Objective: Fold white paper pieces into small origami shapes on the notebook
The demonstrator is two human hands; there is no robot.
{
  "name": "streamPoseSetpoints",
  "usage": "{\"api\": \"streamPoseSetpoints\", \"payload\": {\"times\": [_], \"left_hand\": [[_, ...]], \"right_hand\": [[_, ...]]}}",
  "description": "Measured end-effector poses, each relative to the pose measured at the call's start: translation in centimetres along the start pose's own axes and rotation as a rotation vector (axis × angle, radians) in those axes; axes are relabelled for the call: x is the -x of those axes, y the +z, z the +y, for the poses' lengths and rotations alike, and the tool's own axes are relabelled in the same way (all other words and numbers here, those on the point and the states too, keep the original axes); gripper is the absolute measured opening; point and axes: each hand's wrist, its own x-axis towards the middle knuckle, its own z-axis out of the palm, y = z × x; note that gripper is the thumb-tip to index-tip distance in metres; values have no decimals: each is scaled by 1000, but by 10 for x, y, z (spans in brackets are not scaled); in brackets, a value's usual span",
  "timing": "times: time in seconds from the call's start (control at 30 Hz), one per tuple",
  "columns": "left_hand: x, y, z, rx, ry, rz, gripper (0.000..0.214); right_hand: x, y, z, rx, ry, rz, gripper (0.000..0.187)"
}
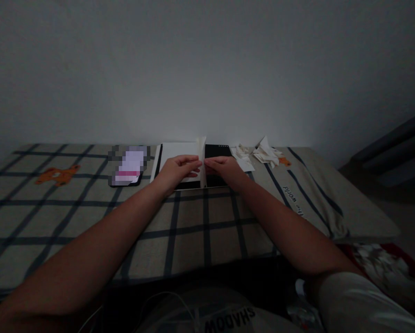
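Note:
A flat black tablet [218, 151] lies on the checked cloth [193, 222] near the wall, partly covered by a white sheet [176, 151]. My left hand [177, 170] and my right hand [224, 169] meet over its middle. Both pinch the edge of the white sheet, which stands up as a narrow pale strip [202, 152] between my fingertips. The fingers of both hands are closed on that strip.
A phone [129, 166] with a lit screen lies left of the tablet. Crumpled white paper scraps [263, 153] sit to the right by the wall. Orange bear prints mark the cloth [56, 175]. The surface drops off at the right edge.

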Motion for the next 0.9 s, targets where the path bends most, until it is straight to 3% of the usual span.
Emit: {"api": "streamPoseSetpoints", "payload": {"times": [0.13, 0.27, 0.57, 0.9], "left_hand": [[2, 1, 5, -76, 33, -55, 41], [2, 2, 6, -122, 49, -27, 40], [-3, -1, 3, 12, 47, 112, 36], [-2, -2, 0, 66, -9, 73, 30]], "right_hand": [[3, 2, -3, 8, -22, -57, 26], [3, 4, -5, 1, -10, -34, 25], [-1, -3, -2, 17, -15, 49, 25], [-3, -5, -2, -37, 58, 116, 23]]}}
